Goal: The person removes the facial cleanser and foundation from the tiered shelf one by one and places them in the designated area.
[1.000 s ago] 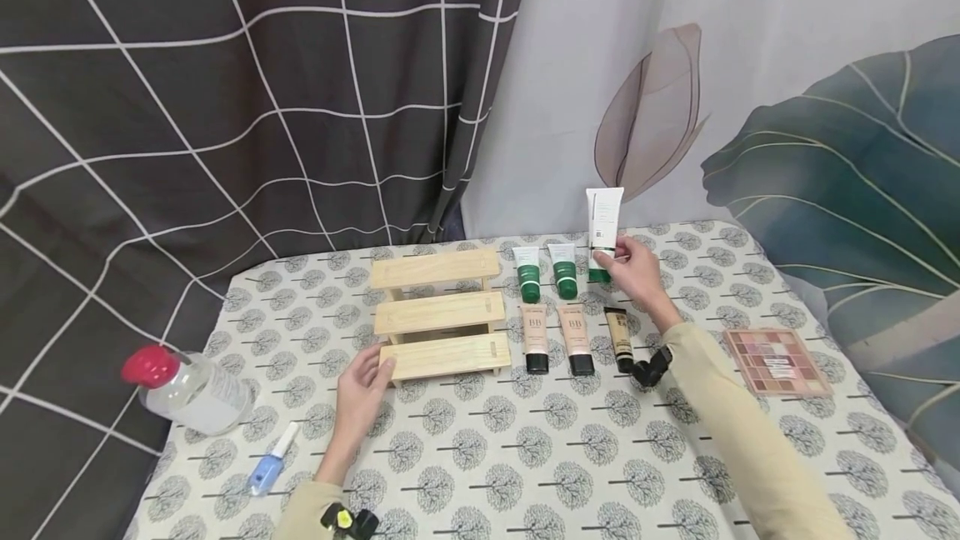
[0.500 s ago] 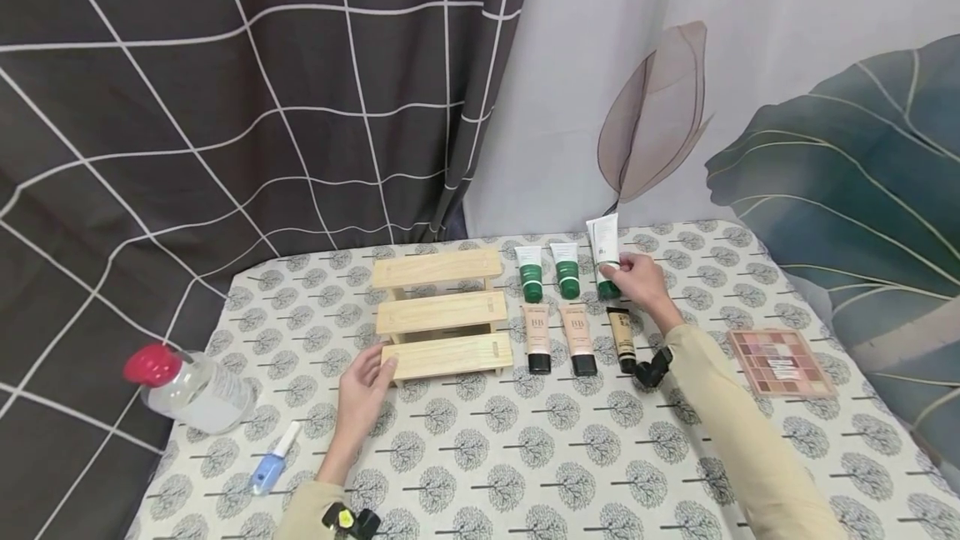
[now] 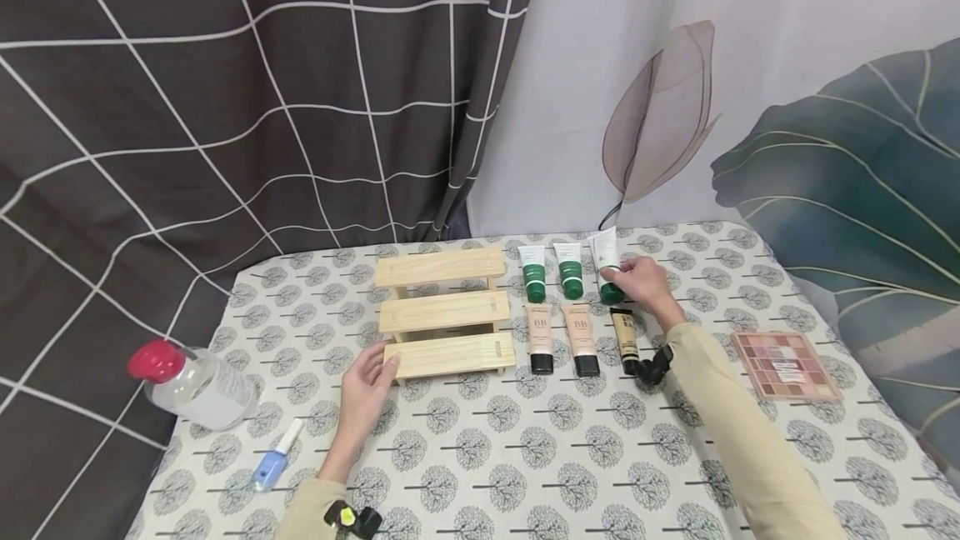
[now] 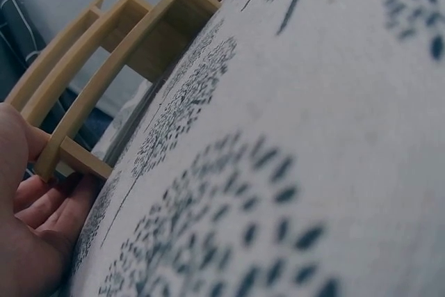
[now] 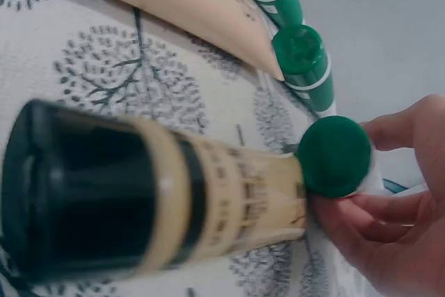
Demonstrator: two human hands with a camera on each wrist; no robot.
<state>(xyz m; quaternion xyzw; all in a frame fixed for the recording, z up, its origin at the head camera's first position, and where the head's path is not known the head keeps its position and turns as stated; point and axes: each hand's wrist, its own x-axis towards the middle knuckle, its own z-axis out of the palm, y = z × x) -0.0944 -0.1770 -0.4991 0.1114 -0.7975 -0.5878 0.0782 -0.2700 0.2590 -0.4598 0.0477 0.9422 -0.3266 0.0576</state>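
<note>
My left hand (image 3: 365, 386) grips the near left corner of a three-step wooden stand (image 3: 450, 357), thumb on top and fingers beneath, as the left wrist view shows. With its thumb and fingers, my right hand (image 3: 645, 283) pinches a white tube with a green cap (image 3: 606, 250), low over the table at the back. In the right wrist view the green cap (image 5: 335, 156) faces the camera, right by the crimped end of a gold tube with a black cap (image 5: 236, 193). Two more white-and-green tubes (image 3: 534, 272) lie left of it, above two pink BB cream tubes (image 3: 540, 332).
An eyeshadow palette (image 3: 786, 365) lies at the right. On the left are a clear bottle with a red top (image 3: 198, 390) and a small blue bottle with a white cap (image 3: 276, 457). Curtains (image 3: 360, 107) hang behind the tree-patterned tablecloth (image 3: 480, 457).
The white-and-green tube in my right hand has come down from a raised, upright position to the end of the back row. My left hand keeps its grip on the stand.
</note>
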